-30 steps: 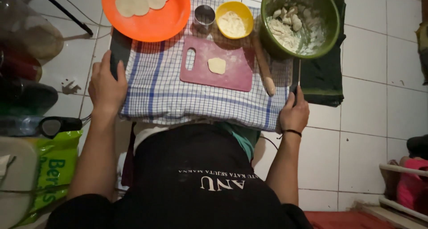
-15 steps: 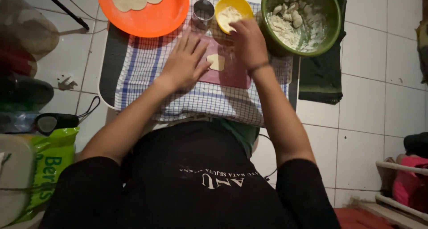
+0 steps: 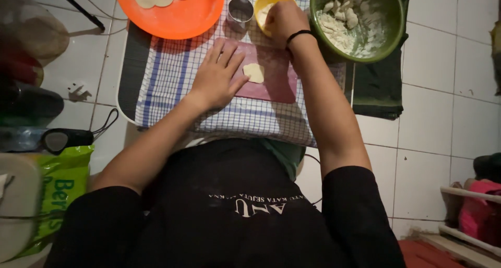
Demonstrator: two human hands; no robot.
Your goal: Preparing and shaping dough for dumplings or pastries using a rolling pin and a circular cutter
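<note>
The left hand (image 3: 216,75) lies flat, palm down, fingers spread and extended, on the near-left part of the dark red cutting board (image 3: 271,77). The small pale dough piece (image 3: 254,72) rests on that board just beside the left fingertips, on their right side; whether the fingertips touch it cannot be told. The dough piece is a flattened oval, its long axis running roughly from the person toward the far edge of the board. The right hand (image 3: 282,19) is further away, past the far edge of the board, with its fingers curled and dipped into the small yellow bowl (image 3: 271,2); what they pinch inside the bowl is hidden by the back of the hand. A black band sits on the right wrist. The left hand is therefore clearly the nearer of the two to the dough piece, while the right hand stands apart from it, beyond and slightly to its right. The board lies on a blue-and-white checked cloth (image 3: 167,75) spread over the low surface. A metal cup (image 3: 240,10) stands just left of the yellow bowl. The orange plate (image 3: 182,17), carrying flat pale dough rounds, sits at far left. The green bowl (image 3: 396,17), holding floured lumps, sits at far right, near the right forearm.
</note>
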